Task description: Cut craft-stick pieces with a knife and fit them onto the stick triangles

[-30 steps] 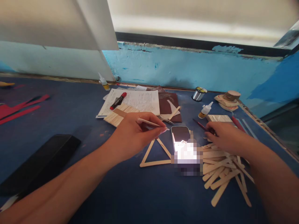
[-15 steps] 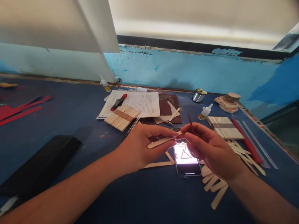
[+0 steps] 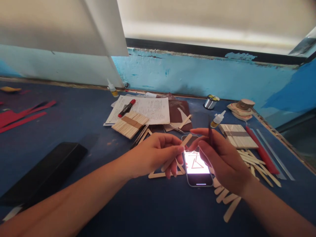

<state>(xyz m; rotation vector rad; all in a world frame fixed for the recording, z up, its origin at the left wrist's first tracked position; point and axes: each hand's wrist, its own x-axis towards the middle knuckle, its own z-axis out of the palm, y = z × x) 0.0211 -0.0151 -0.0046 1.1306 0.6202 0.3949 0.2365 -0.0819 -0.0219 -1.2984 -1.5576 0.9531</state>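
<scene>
My left hand pinches a wooden craft stick between thumb and fingers, its rounded end pointing up and to the right. Close beside it, my right hand is closed around a thin dark tool that stands up from the fingers; its kind is hard to make out. The right fingertips are near the stick, and I cannot tell if they touch it. Below the hands lies a phone with a lit screen showing a line drawing. Craft sticks laid at angles are partly hidden under my left hand.
Loose craft sticks lie at the right, near a banded stick bundle. Another bundle and a marker rest on papers. Behind stand a glue bottle and a wire spool. A black object lies left.
My left hand has turned the craft stick from nearly level to steeply upward. The right hand has drawn slightly to the right, with the dark tool now more upright.
</scene>
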